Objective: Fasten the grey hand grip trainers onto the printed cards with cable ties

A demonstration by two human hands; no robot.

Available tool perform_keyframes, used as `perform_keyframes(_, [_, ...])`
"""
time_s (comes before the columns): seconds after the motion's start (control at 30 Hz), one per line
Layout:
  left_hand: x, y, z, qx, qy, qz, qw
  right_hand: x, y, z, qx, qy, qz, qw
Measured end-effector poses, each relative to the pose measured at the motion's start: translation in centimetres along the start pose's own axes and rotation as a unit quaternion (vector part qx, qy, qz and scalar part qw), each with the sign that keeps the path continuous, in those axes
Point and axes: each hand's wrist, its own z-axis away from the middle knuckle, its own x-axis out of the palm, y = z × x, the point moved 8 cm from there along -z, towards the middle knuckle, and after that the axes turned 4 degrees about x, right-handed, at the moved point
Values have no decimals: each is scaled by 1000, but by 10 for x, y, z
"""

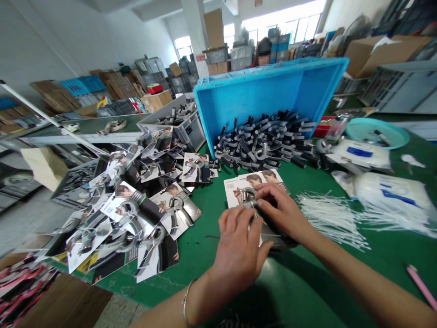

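Note:
On the green table in front of me lies a printed backing card (232,183) with a grey hand grip strengthener (248,195) on it, its coil spring showing at the top. My left hand (237,241) lies over the strengthener's near part with fingers curled onto it. From the right, my right hand (280,207) closes its bent fingers at the spring end. The two hands nearly meet and hide most of the handles. A thin white strip shows under my right wrist. To the right lies a pile of white cable ties (331,218).
A tipped blue crate (252,93) spills loose grip strengtheners (266,141) behind the card. Carded strengtheners (133,223) are heaped on the left. Bags of cable ties (392,193), a turquoise tray (378,130) and a pink pen (421,284) are on the right. A person (264,52) is beyond the crate.

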Motion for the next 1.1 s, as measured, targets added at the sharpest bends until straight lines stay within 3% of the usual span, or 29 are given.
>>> perform_keyframes(0.1, [-12,-26,17,-127,27,-20,991,-4,-19,16,-44,-27,57,997])
perform_keyframes(0.17, [-10,-37,25,-158,13,-15,987,2,-36,32,-79,-75,120,987])
perform_keyframes(0.3, [-3,-40,26,-143,-9,9,990,25,-63,53,-118,-139,246,952])
perform_keyframes(0.47, [-11,-46,26,-152,12,92,984,42,-70,53,-141,-145,349,915])
perform_keyframes(0.53, [-14,-61,35,-188,27,198,962,40,-66,49,-135,-154,337,919])
perform_keyframes(0.63, [-9,-83,50,-241,26,360,901,28,-56,43,-87,-158,250,951])
perform_keyframes(0.7, [-4,-89,53,-244,29,419,874,23,-51,39,-59,-159,177,969])
perform_keyframes(0.8, [1,-86,47,-237,52,428,870,23,-49,37,-56,-152,107,981])
perform_keyframes(0.9, [8,-74,35,-214,40,421,880,24,-49,36,-60,-125,84,987])
perform_keyframes(1.03, [10,-62,25,-187,35,411,891,15,-40,37,-19,-90,111,990])
perform_keyframes(1.1, [10,-62,23,-191,39,418,887,10,-41,41,-39,-97,139,985])
